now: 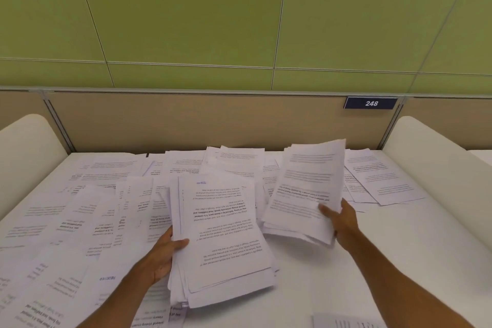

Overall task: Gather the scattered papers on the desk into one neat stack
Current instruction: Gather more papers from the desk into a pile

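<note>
At frame centre the left hand (162, 255) grasps a thick stack of white printed paper sheets (223, 242), long axis running bottom to top, text upside down. The right hand (338, 218) grips a smaller white paper bundle (306, 189), tilted upper right. A navy plate (370, 103) reads "248"

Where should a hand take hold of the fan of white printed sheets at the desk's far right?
The fan of white printed sheets lies flat and splayed. Grip its near corner, coming from the bare desk side, where the overlapping edges meet and nothing covers them.
</note>
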`<act>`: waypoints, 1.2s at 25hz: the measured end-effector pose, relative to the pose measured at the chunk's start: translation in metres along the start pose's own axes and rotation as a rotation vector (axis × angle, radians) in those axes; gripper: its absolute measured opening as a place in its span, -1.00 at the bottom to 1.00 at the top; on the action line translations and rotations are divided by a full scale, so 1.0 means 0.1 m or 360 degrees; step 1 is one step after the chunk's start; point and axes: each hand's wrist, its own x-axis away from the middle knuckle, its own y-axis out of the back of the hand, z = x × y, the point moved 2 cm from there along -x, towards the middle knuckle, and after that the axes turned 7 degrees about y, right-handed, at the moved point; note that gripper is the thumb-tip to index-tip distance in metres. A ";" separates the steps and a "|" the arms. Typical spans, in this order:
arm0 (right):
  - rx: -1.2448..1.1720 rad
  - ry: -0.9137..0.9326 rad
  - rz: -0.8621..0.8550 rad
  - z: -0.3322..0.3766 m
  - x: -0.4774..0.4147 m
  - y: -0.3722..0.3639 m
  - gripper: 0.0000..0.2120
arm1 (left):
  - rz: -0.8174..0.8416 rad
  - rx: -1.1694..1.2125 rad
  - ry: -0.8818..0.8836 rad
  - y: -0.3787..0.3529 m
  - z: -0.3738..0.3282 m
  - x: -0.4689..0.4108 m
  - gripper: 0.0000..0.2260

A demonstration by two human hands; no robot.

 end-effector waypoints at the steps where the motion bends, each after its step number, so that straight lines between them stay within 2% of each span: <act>1: -0.0160 0.0029 -0.0042 0.08 -0.08 0.15 -0.63 | 0.0029 0.0004 0.0002 -0.06 0.01 -0.02 -0.45; 3: -0.0345 0.0040 -0.0057 0.20 -0.21 0.40 -0.57 | 0.0093 -0.0012 0.0019 -0.24 0.05 -0.08 -0.45; 6: -0.0270 -0.0058 0.0243 0.26 -0.27 0.52 -0.58 | 0.0222 -0.0039 0.0094 -0.63 0.14 -0.17 -0.47; 8: -0.0091 -0.0153 0.0489 0.19 -0.21 0.48 -0.57 | 0.0303 -0.0067 0.0131 -0.99 0.19 -0.24 -0.50; 12: 0.0574 -0.0225 0.0737 -0.13 -0.13 0.35 -0.49 | 0.0407 -0.0101 0.0172 -1.71 0.39 -0.34 -0.55; 14: 0.0959 -0.0140 0.0874 -0.30 -0.18 0.36 -0.51 | 0.0327 -0.0105 0.0208 -1.96 0.50 -0.41 -0.63; 15: 0.1030 -0.0103 0.0908 -0.37 -0.22 0.40 -0.53 | 0.0245 -0.0052 0.0248 -2.03 0.54 -0.47 -0.69; 17: 0.1063 -0.0053 0.0979 -0.45 -0.33 0.49 -0.54 | 0.0088 0.0060 0.0307 -2.17 0.58 -0.53 -0.72; 19: 0.1070 -0.0020 0.1125 -0.50 -0.46 0.53 -0.52 | -0.0009 -0.0086 0.0173 -2.21 0.56 -0.60 -0.75; 20: 0.1056 -0.0002 0.1172 -0.52 -0.52 0.55 -0.53 | -0.0036 -0.0218 0.0074 -2.22 0.54 -0.61 -0.69; 22: 0.1005 0.0060 0.1082 -0.53 -0.73 0.66 -0.58 | -0.0054 -0.0315 0.0019 -2.17 0.55 -0.61 -0.57; 26: 0.0993 0.0172 0.0508 -0.51 -1.41 1.23 -0.60 | -0.0129 -0.0189 -0.0061 -1.91 0.46 -0.49 -0.57; 28: 0.1160 0.0124 0.0289 -0.50 -1.81 1.57 -0.55 | -0.0161 -0.0073 -0.0105 -1.87 0.34 -0.47 -0.52; 30: 0.1396 0.0004 0.0186 -0.48 -2.14 1.86 -0.47 | -0.0119 0.0006 -0.0134 -1.98 0.17 -0.57 -0.52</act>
